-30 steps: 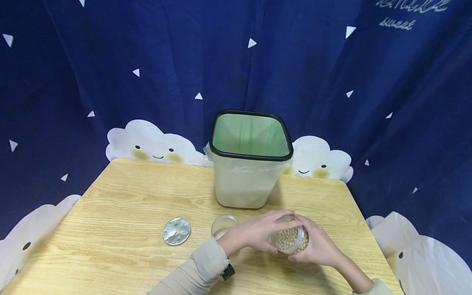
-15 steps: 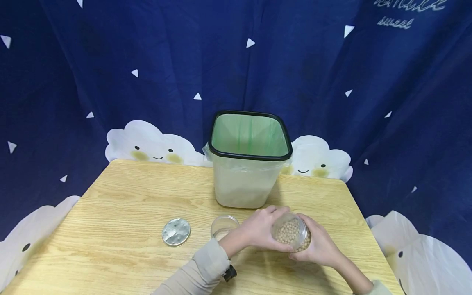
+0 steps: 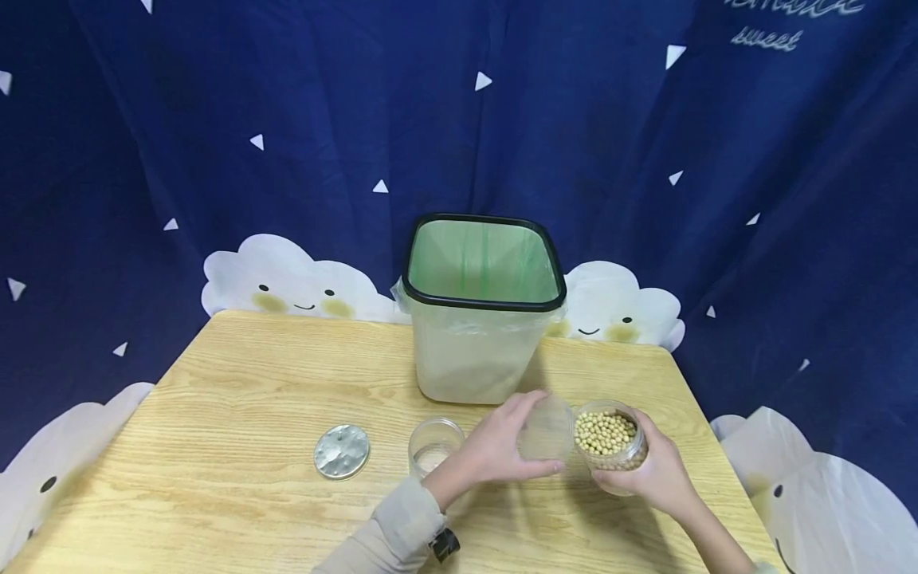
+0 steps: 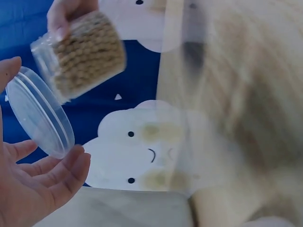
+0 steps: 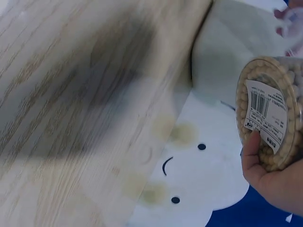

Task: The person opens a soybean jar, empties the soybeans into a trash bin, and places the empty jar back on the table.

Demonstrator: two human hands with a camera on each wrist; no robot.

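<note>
My right hand grips a clear plastic jar filled with small round beige soybeans. The jar is uncovered and tilted toward the left. In the right wrist view a white barcode label shows on its base, with a finger pressing against it. Just left of the jar, my left hand holds a translucent plastic lid by its edge, between thumb and fingers. In the left wrist view the lid stands on edge close to the jar's mouth.
A bin with a black rim and pale green liner stands at the back of the wooden table. An uncovered clear container sits beside my left forearm. A round silvery foil-like disc lies farther left.
The lid has come off the jar, exposing the soybeans. My right hand has moved right with the jar, while my left hand keeps the lid to the left.
</note>
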